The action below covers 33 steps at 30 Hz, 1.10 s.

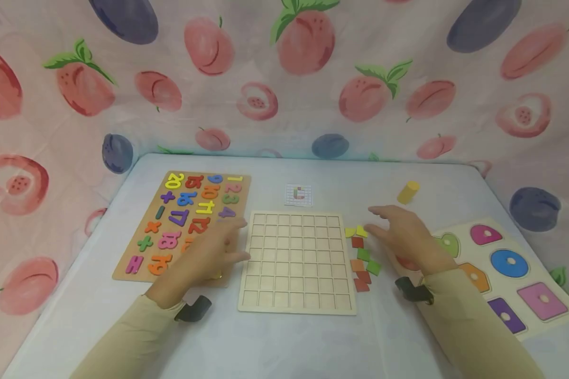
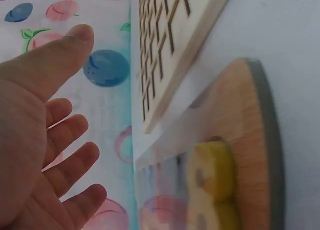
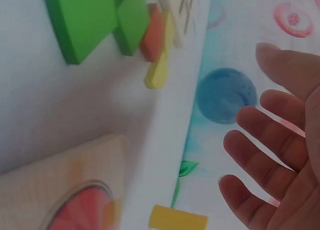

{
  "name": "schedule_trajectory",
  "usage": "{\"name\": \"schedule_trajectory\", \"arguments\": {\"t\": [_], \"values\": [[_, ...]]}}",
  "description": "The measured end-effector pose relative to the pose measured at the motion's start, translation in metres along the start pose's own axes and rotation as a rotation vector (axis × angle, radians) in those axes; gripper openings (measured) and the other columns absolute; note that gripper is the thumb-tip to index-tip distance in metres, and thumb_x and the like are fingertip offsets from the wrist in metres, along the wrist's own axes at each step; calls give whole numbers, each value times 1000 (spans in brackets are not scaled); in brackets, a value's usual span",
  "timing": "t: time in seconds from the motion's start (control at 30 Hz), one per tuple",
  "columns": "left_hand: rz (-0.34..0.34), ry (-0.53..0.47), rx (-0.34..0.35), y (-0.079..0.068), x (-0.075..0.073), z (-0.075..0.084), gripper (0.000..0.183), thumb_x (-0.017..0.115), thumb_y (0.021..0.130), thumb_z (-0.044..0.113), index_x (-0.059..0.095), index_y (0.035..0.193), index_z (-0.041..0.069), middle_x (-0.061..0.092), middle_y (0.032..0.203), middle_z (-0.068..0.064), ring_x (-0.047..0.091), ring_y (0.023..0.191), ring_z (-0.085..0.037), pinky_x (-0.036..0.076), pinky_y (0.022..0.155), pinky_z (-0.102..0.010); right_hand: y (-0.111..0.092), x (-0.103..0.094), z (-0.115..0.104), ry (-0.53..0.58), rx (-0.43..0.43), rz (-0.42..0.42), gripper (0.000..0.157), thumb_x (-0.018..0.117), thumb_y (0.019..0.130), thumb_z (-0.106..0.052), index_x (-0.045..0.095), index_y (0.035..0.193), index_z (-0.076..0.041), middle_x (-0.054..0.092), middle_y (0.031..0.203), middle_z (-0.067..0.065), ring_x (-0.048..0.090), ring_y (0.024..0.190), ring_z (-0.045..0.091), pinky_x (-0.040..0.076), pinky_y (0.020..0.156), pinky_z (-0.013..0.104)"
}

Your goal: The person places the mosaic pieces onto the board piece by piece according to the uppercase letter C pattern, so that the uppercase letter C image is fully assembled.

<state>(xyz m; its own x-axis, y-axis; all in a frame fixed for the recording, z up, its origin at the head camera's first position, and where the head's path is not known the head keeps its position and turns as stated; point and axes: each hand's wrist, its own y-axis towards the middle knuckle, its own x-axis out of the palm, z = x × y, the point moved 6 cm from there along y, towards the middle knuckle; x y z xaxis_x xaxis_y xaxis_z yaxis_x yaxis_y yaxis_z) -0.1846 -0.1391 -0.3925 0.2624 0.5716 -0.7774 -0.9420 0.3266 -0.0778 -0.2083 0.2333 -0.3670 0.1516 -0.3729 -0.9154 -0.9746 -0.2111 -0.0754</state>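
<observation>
A pale wooden grid board (image 1: 296,263) lies in the middle of the table, its squares bare. My left hand (image 1: 206,258) hovers over the number board's right side, fingers relaxed and spread, fingertips near the grid board's left edge. In the left wrist view that hand (image 2: 45,125) holds nothing. My right hand (image 1: 403,231) is held above the table right of the grid, its fingers loosely extended and its palm bare in the right wrist view. Between it and the grid lie several small square tiles: yellow (image 1: 361,231), red (image 1: 357,242), green (image 1: 373,268) and orange (image 1: 357,265).
A small pattern card (image 1: 298,195) lies behind the grid board. The number board (image 1: 147,258) with coloured numerals is at left. On the right is a shape puzzle board (image 1: 493,239) with knobbed pieces, partly under my right forearm. A yellow cylinder (image 1: 408,192) stands behind my right hand.
</observation>
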Motion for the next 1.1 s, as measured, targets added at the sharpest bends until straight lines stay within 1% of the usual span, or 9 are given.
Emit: {"name": "schedule_trajectory", "arguments": {"t": [0.07,0.2,0.33,0.47,0.63,0.83,1.1], "values": [[-11,-3,-1,0,4,-2,74,82,85,28,48,148,9,50,147,-8,47,131,-27,41,108,-50,3,4,2,10,10,-14,57,65,98,-33,52,143,-2,52,142,24,43,134,43,35,109,61],[-33,5,-9,-1,10,-7,73,84,83,26,50,146,10,53,143,-7,49,128,-25,41,108,-49,9,11,4,21,-3,-33,53,63,98,-30,54,142,-2,54,140,22,46,131,41,36,109,59],[-48,11,6,0,15,-10,73,85,82,24,52,145,9,52,145,-9,46,134,-29,38,110,-50,15,18,6,53,-8,-51,49,60,99,-27,55,140,-1,56,138,21,49,129,40,37,108,58],[-60,21,22,1,18,-11,69,84,82,23,54,143,7,54,143,-11,45,135,-32,36,112,-50,19,24,7,68,28,-73,47,59,98,-24,56,140,-1,56,138,21,48,130,40,36,109,58],[-74,41,27,3,22,-11,65,83,83,23,56,140,6,56,141,-11,48,133,-31,36,112,-49,23,32,6,44,63,-99,45,60,97,-21,57,138,-2,54,141,20,43,135,41,33,111,59],[-79,37,33,4,25,-12,61,83,84,22,58,137,4,58,139,-11,48,133,-31,36,112,-48,25,35,5,-1,49,-84,40,60,97,-19,62,132,-1,60,135,20,48,131,40,36,110,58],[-85,59,38,5,28,-12,59,83,84,21,60,136,5,59,137,-9,49,132,-30,36,112,-47,27,38,7,-14,35,-88,39,58,96,-15,63,131,2,61,133,20,50,129,41,38,109,57]]}}
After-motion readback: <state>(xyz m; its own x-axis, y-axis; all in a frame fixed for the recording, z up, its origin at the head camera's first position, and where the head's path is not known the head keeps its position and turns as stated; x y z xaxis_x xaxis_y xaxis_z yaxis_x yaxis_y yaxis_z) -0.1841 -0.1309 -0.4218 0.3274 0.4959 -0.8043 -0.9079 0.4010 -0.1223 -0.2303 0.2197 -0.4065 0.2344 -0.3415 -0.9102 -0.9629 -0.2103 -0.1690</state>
